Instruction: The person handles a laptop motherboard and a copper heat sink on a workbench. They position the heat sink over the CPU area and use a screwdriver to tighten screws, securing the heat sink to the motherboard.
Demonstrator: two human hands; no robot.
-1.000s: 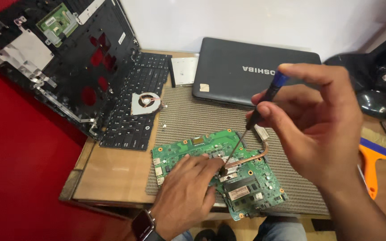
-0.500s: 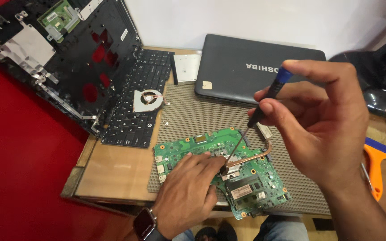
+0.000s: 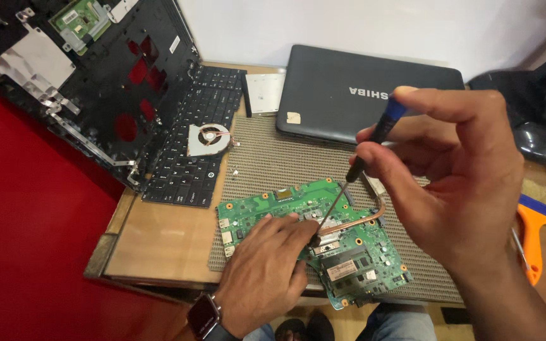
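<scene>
Green laptop circuit board (image 3: 361, 252) lies flat under the pressing left hand (image 3: 266, 278); the right hand (image 3: 456, 177) pinches a slim blue-capped screwdriver (image 3: 349, 180) slanting down-left onto it.

Matt woven mat (image 3: 266, 164), glossy green board (image 3: 361, 252), copper pipe (image 3: 358, 221).

We're at a laptop repair bench: bare green motherboard (image 3: 314, 243) on a ribbed mat (image 3: 273, 164), stripped chassis (image 3: 90, 69), loose keyboard (image 3: 194, 145) and fan (image 3: 208, 139) far left, closed laptop (image 3: 355, 95) far, orange scraper (image 3: 532, 237) right, all on a wooden surface (image 3: 159, 230).
</scene>
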